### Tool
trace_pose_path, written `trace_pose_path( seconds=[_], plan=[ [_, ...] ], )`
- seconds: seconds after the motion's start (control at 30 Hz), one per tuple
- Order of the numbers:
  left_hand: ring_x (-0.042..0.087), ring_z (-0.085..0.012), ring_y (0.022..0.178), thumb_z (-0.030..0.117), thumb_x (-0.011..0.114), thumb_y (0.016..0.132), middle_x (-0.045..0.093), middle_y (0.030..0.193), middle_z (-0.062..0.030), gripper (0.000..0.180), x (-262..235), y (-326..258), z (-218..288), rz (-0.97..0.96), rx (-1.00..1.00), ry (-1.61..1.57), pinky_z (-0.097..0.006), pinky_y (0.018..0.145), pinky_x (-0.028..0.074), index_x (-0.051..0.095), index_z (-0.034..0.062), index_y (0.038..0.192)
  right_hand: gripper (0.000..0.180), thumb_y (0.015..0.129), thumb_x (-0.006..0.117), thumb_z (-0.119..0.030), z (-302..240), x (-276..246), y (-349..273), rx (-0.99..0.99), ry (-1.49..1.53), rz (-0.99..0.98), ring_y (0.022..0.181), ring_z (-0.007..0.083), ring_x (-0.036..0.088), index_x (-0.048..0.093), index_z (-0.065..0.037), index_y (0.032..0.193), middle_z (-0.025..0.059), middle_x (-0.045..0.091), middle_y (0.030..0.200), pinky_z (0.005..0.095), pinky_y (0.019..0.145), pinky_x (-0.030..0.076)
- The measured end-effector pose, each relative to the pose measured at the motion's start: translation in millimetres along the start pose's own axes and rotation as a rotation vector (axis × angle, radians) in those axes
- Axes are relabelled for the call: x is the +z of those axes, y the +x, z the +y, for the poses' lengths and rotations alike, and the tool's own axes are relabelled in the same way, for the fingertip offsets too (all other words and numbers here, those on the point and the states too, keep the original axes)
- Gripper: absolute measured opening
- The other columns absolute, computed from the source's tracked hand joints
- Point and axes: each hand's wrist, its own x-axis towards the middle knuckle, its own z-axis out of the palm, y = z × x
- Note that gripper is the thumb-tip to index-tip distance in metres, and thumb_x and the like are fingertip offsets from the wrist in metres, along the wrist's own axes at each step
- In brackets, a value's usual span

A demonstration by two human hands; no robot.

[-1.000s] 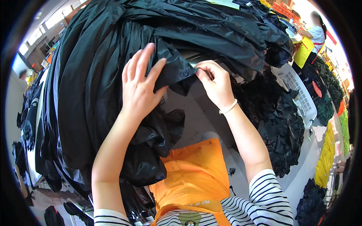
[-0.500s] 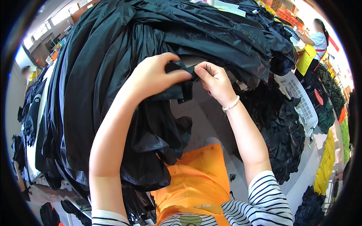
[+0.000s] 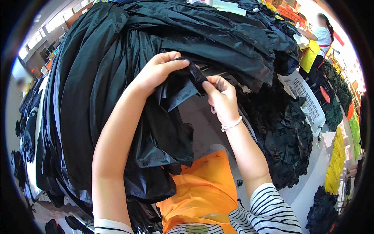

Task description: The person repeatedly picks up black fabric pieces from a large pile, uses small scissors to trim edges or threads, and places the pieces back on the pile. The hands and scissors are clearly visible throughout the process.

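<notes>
A shiny black garment (image 3: pixel 179 93) is stretched between my two hands in front of the big pile. My left hand (image 3: pixel 159 70) pinches its upper edge between thumb and fingers. Lower down to the right, my right hand (image 3: pixel 222 95) grips the other end of that strip between thumb and forefinger. A small pink loop (image 3: pixel 213 110) peeks out under the right palm; the rest of that tool is hidden by the hand. From the left hand the garment hangs down toward my orange apron (image 3: pixel 202 179), and a small round stud shows near its lower hem.
A large heap of black garments (image 3: pixel 93 78) covers the table ahead and to the left. More crumpled black pieces (image 3: pixel 280 136) lie at the right, beside a white plastic basket (image 3: pixel 306 97). A person in a yellow apron (image 3: pixel 309 56) stands at the far right.
My right hand has moved slightly down and turned; the dark pointed blades seen by its fingers no longer show. My left fingers have closed on the garment edge, now pulled out into a slanting strip.
</notes>
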Motion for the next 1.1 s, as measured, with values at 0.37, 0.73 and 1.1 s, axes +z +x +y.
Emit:
trace_pose_path(
  seconds=[0.37,0.73,1.1],
  plan=[
    [0.052,-0.0002,0.067,0.012,0.069,0.087,0.059,0.073,0.0065,0.018,-3,-9,-8,0.133,-0.002,0.316,-0.016,0.065,0.043,0.057,0.0118,0.074,0.034,0.082,0.076,-0.006,9,-2,0,-0.347,-0.241,-0.008,0.063,0.0012,0.047,0.065,-0.003,0.114,-0.0009,0.062,0.089,0.0186,0.053,0.037],
    [0.050,-0.0032,0.073,0.011,0.068,0.087,0.057,0.076,0.0057,0.012,1,-7,-13,0.112,0.055,0.459,-0.019,0.070,0.042,0.059,0.0082,0.079,0.005,0.091,0.063,-0.003,18,-6,15,-0.301,-0.402,-0.125,0.065,0.0072,0.052,0.059,0.000,0.092,0.0044,0.062,0.079,0.0218,0.060,0.043],
    [0.064,-0.0116,0.083,0.009,0.068,0.086,0.071,0.087,-0.0059,0.015,13,-8,-14,-0.027,0.177,0.697,-0.026,0.084,0.050,0.072,-0.0029,0.093,0.010,0.088,0.063,0.001,-2,3,30,-0.653,-0.649,-0.152,0.069,0.0253,0.062,0.055,-0.001,0.094,0.0133,0.062,0.081,0.0309,0.066,0.050]
  ],
)
